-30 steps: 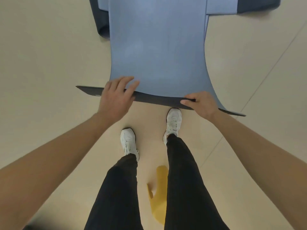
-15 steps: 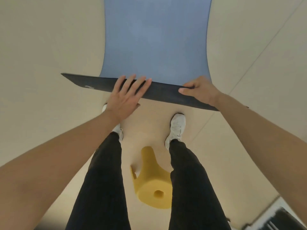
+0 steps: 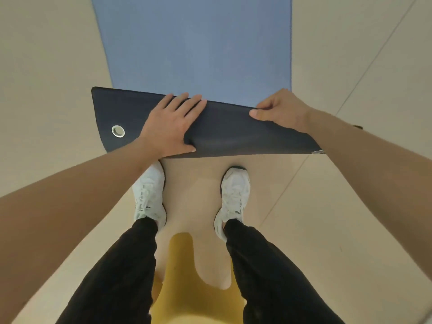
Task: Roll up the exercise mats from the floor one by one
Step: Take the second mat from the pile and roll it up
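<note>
A blue exercise mat (image 3: 198, 47) lies flat on the beige floor, stretching away from me. Its near end is folded back over itself, showing a dark navy underside (image 3: 224, 129) with a metal eyelet (image 3: 118, 131) near the left corner. My left hand (image 3: 170, 123) lies flat on this folded strip, fingers spread, thumb curled under the near edge. My right hand (image 3: 280, 111) pinches the fold's far edge toward the right, thumb on top and fingers curled beneath.
My two white shoes (image 3: 150, 190) (image 3: 233, 197) stand just behind the folded end. A yellow foam object (image 3: 187, 284) sits on the floor between my legs. Bare tiled floor (image 3: 46, 66) lies on both sides of the mat.
The mat's near end has been lifted and turned further over, so more dark underside and the eyelet now show. My left hand went from gripping the edge to lying flat on it.
</note>
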